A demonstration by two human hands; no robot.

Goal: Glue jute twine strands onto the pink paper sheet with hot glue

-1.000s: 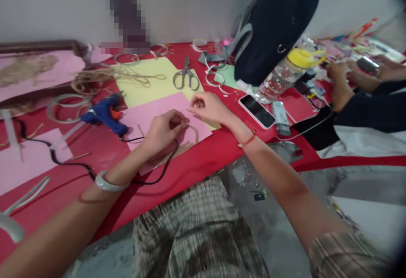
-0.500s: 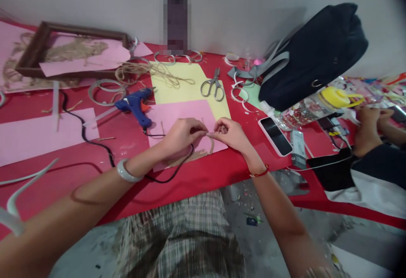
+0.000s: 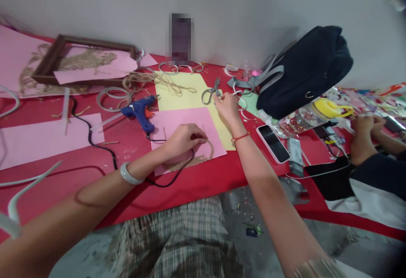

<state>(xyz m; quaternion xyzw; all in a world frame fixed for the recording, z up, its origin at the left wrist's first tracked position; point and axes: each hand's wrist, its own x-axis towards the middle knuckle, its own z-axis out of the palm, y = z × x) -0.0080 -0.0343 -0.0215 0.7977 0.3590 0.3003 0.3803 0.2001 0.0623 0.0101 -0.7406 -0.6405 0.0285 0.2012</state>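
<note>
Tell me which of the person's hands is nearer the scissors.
Right. The right hand is at the scissors, fingers touching the handles. The left hand rests nearer the person on the pink paper, over a curved twine piece.

One head-worn view looks forward and down from close above the red counter, the wall across the top and the wearer's lap at the bottom.

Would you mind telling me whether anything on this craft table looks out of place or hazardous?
The blue glue gun lies on its side on the red table, and its black cord loops under the left hand. A clear bottle lies tipped over beside the phone.
</note>
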